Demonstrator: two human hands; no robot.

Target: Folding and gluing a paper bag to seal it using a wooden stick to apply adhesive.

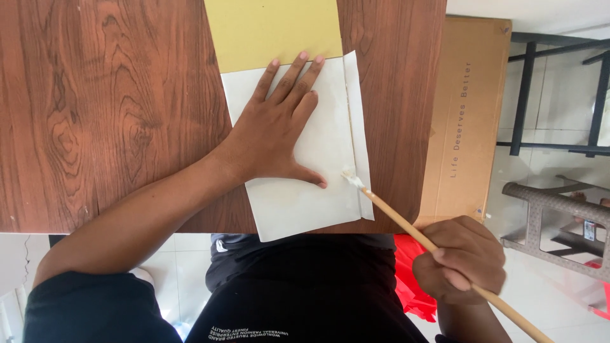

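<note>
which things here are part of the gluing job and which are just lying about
In use: left hand pressing folded white paper sheet; right hand holding thin wooden brush stick; yellow card sheet beneath.
Lying about: brown cardboard box; grey woven stool.

Left hand (279, 127): flat, palm down, fingers extended, thumb spread toward table edge (95, 223). Right hand (460, 257): fist closed, off table edge, forearm bare.

Left hand (277, 130) flat on white paper (298, 197), right hand (459, 258) around glue-tipped stick (406, 222).
</note>
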